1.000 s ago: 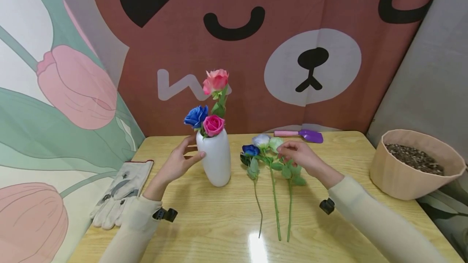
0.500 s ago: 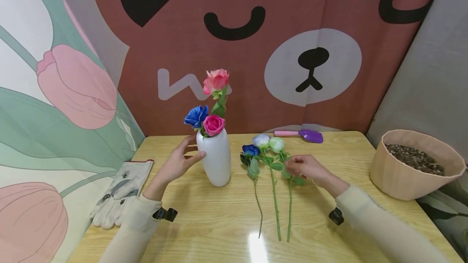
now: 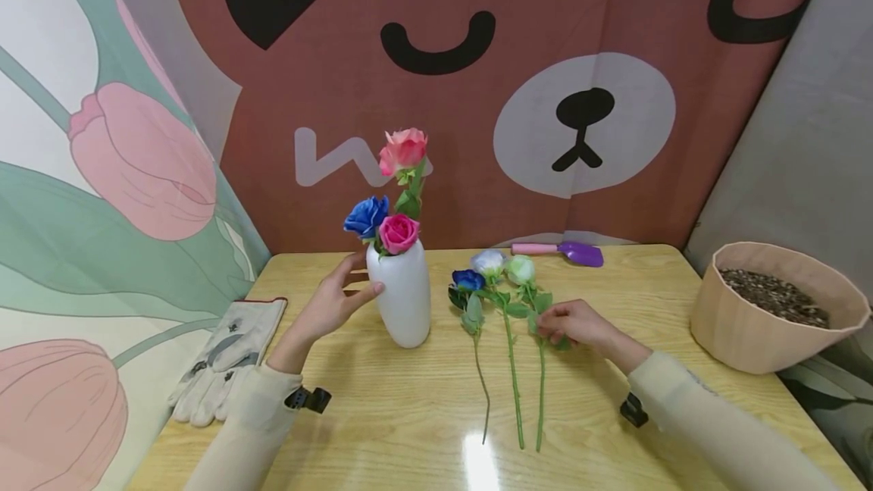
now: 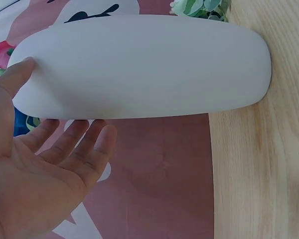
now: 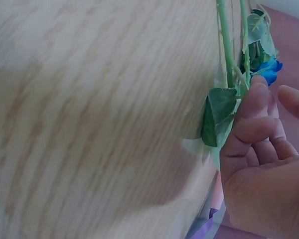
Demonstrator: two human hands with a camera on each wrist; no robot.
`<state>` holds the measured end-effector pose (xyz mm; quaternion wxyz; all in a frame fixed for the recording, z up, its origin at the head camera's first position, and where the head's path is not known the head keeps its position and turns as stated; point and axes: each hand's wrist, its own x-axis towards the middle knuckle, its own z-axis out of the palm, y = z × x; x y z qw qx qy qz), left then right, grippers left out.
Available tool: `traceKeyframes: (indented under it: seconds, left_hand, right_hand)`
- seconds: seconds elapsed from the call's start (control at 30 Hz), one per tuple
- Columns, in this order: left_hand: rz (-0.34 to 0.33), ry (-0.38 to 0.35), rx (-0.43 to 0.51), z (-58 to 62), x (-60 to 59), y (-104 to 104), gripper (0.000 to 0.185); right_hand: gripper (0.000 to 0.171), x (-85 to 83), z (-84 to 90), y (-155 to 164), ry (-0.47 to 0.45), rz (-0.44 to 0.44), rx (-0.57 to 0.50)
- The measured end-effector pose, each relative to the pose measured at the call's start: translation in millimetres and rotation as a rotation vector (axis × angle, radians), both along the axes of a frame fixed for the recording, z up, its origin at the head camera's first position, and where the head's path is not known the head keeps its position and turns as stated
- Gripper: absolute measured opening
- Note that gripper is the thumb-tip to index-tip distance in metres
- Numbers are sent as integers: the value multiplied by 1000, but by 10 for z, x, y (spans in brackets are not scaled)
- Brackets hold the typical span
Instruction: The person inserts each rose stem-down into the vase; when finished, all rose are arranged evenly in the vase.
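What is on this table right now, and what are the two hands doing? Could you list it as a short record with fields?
Left hand: open, thumb touching the side of the white vase
Vase contents: a blue rose and two pink roses
Right hand: fingers on the stem of the white rose
Loose flowers: three stems flat on the table, side by side
Left edge: grey gloves
Back edge: purple trowel
Right side: tan pot of soil
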<state>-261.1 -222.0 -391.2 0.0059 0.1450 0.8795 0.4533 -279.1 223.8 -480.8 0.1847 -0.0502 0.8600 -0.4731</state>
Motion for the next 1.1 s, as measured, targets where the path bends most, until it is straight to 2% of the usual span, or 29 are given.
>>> traceKeyframes:
  seconds: [0.43, 0.67, 1.1]
  left_hand:
    - [-11, 4, 9, -12, -8, -5, 73]
    - [-5, 3, 2, 0, 7, 2, 73]
    - [-8, -9, 3, 0, 9, -1, 75]
  right_hand:
    - [25, -20, -107, 35, 28, 11, 60]
    - [22, -15, -86, 26, 31, -21, 72]
    - [24, 113, -113, 76, 50, -50, 70]
